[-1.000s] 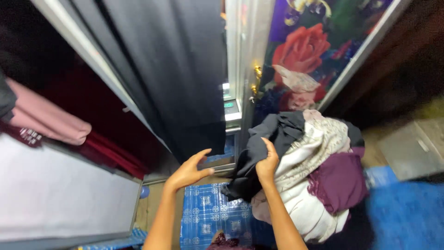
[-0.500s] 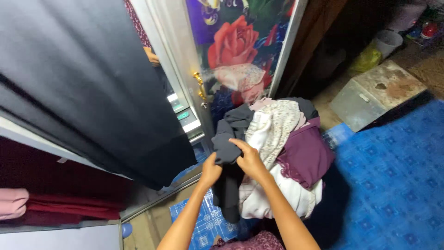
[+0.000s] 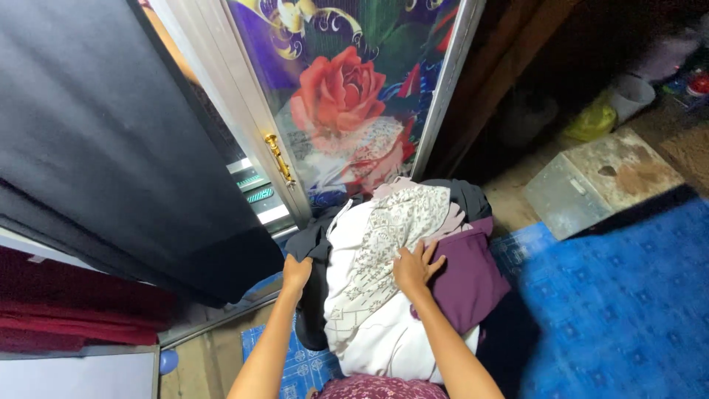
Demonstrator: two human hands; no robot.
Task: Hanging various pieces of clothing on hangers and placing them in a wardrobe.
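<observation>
The left hand point(image 3: 297, 270) grips the dark cloth point(image 3: 314, 295) at the pile's left edge, while the right hand point(image 3: 415, 266) lies flat and open on the white cloth point(image 3: 369, 295).

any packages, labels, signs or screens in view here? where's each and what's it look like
No packages, signs or screens that can be told.
Printed picture on the wardrobe door: upright behind the clothes pile, a big red rose on purple with gold swirls, in a silver frame.
Yellow-green bag: far right on the floor by a pale bucket, crumpled; any label is too small to tell.
Grey metal box: right of the pile, rectangular, rust-stained lid.
</observation>
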